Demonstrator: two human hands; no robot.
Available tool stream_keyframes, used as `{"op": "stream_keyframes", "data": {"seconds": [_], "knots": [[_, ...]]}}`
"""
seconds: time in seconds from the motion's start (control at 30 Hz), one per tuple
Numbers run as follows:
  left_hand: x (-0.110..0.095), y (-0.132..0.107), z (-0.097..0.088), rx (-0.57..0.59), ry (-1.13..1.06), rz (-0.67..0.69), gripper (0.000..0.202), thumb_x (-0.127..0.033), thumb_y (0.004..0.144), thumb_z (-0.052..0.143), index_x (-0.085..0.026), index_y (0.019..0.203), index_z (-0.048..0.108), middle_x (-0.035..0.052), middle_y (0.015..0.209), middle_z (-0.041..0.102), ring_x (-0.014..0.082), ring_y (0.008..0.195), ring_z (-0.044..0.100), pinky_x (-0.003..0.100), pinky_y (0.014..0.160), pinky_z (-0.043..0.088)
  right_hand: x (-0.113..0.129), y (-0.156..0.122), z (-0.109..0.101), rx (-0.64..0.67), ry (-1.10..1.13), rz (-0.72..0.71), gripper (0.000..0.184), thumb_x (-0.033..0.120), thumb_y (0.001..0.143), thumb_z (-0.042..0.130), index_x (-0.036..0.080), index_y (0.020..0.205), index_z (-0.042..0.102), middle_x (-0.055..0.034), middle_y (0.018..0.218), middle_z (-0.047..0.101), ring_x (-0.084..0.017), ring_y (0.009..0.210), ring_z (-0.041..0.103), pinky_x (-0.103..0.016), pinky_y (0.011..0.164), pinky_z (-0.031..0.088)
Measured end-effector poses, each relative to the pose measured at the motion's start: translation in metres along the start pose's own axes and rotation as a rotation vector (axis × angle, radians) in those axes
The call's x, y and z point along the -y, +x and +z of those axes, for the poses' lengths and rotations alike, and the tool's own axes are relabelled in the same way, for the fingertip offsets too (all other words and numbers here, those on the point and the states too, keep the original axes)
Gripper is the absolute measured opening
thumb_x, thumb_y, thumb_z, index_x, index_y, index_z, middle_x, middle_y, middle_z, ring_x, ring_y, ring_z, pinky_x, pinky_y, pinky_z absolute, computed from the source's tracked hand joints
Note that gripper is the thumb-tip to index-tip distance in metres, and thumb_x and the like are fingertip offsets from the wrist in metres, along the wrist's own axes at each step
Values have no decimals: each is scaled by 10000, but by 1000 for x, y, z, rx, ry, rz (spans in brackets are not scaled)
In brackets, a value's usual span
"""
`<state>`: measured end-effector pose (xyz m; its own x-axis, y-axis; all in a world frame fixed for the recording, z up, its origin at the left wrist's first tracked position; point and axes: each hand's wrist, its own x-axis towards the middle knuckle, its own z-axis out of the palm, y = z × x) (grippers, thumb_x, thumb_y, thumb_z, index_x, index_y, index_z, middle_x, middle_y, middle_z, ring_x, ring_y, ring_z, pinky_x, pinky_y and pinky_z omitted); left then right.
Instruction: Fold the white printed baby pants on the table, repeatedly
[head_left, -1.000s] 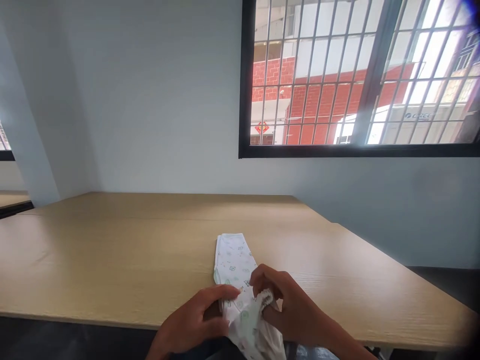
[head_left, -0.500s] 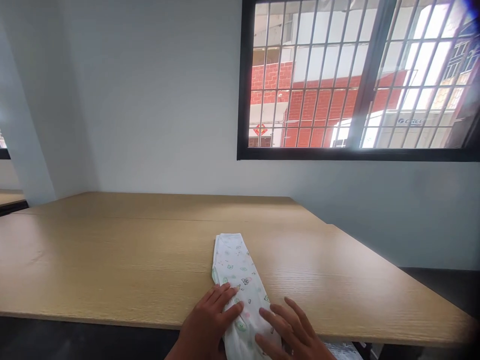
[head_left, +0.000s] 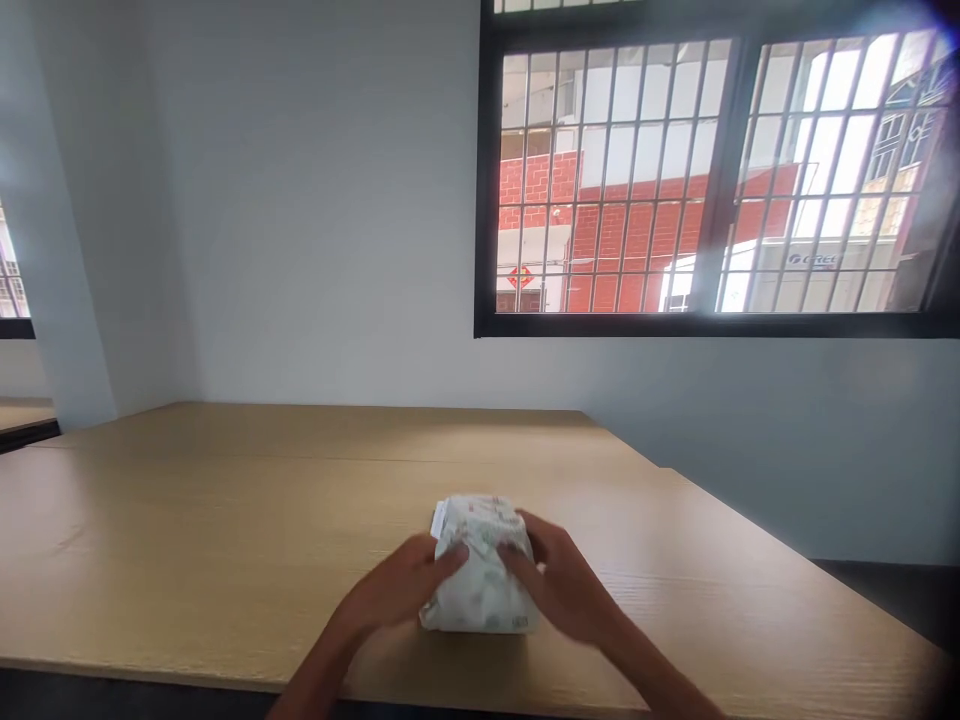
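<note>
A white cloth with small coloured prints [head_left: 484, 598] is folded into a short, thick bundle near the front of the table. My left hand [head_left: 409, 582] grips its left side, thumb on top and fingers out of sight behind it. On the right side my right hand [head_left: 562, 580] holds the bundle the same way, with the thumb pressed on the upper face. Some motion blur softens the cloth and thumbs. A pale edge of fabric sticks out at the bundle's upper left.
The light wooden table [head_left: 225, 560] spreads to both sides and back to a grey-white wall [head_left: 322, 220]. Its front edge runs just below the hands. A barred window [head_left: 615, 190] with a dark frame is at the upper right.
Half a second ago the cloth lay as a long strip, hands resting on its near part. Now its near end is folded away from me and both hands grip the bundle. The view tilted up slightly.
</note>
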<state>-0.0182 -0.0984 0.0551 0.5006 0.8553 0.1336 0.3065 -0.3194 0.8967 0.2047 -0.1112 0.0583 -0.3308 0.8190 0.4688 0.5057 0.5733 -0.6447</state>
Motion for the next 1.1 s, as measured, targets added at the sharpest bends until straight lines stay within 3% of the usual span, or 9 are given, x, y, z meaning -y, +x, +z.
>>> {"op": "stream_keyframes", "data": {"seconds": [0.17, 0.27, 0.37, 0.47, 0.57, 0.73, 0.83, 0.97, 1.1], "knots": [[21, 86, -36, -117, -123, -48, 467, -572, 778, 622, -142, 952, 574, 13, 772, 593, 154, 670, 559, 246, 597, 415, -37, 86, 2, 260, -15, 205, 135, 143, 856, 463, 158, 920, 582, -15, 834, 651, -158, 721, 608, -224, 578, 440], [60, 119, -35, -133, -69, 9, 453, -377, 705, 709, -124, 1042, 543, 49, 869, 619, 182, 775, 593, 264, 665, 452, -67, 100, 18, 191, -134, 239, 120, 92, 813, 495, 144, 892, 568, -41, 836, 648, -175, 748, 593, -245, 608, 415], [90, 130, -29, -147, 37, 94, 476, -241, 692, 697, -128, 1124, 533, 93, 1041, 628, 223, 929, 597, 314, 803, 474, -85, 95, 29, 115, -236, 211, 139, 92, 808, 542, 151, 934, 551, -57, 870, 638, -188, 793, 572, -266, 657, 391], [93, 125, -25, -200, 264, 207, 511, -160, 716, 653, -150, 1209, 519, 112, 1193, 567, 242, 1054, 560, 352, 927, 447, -88, 88, 32, 98, -289, 163, 358, 80, 823, 537, 155, 1170, 489, -74, 958, 633, -198, 849, 584, -265, 681, 401], [75, 116, -25, -250, 468, 303, 500, -107, 707, 627, -149, 1197, 541, 124, 1232, 516, 249, 1125, 521, 348, 971, 428, -81, 86, 32, 74, -341, 129, 600, 34, 796, 531, 153, 1358, 361, -143, 1172, 565, -248, 1034, 555, -301, 766, 427], [44, 96, -16, -159, 611, 404, 198, -97, 780, 514, -176, 922, 627, 70, 1001, 627, 207, 932, 602, 305, 849, 481, -64, 78, 32, -51, -520, -111, 455, 57, 844, 469, 157, 1288, 488, -155, 1246, 527, -286, 1162, 489, -409, 946, 412], [46, 85, -5, -43, 684, 354, 330, -172, 817, 520, -167, 1134, 609, 114, 1157, 644, 267, 1077, 597, 372, 945, 464, -69, 63, 32, 125, -437, -210, 442, 142, 891, 453, 149, 1332, 480, -155, 1288, 549, -269, 1208, 495, -424, 1009, 415], [54, 63, -1, 52, 825, 181, 545, -278, 894, 472, -92, 1405, 444, 189, 1490, 381, 328, 1393, 325, 482, 1135, 265, -76, 41, 18, 478, -428, -128, 551, 372, 988, 380, 151, 1490, 325, -150, 1534, 314, -292, 1417, 261, -504, 1145, 249], [47, 15, -5, 109, 725, 51, 623, -393, 907, 493, -138, 1464, 377, 135, 1544, 282, 295, 1423, 273, 445, 1159, 245, -49, 12, -2, 528, -439, -69, 554, 447, 998, 371, 221, 1501, 312, -99, 1550, 281, -289, 1439, 192, -569, 1161, 142]]}}
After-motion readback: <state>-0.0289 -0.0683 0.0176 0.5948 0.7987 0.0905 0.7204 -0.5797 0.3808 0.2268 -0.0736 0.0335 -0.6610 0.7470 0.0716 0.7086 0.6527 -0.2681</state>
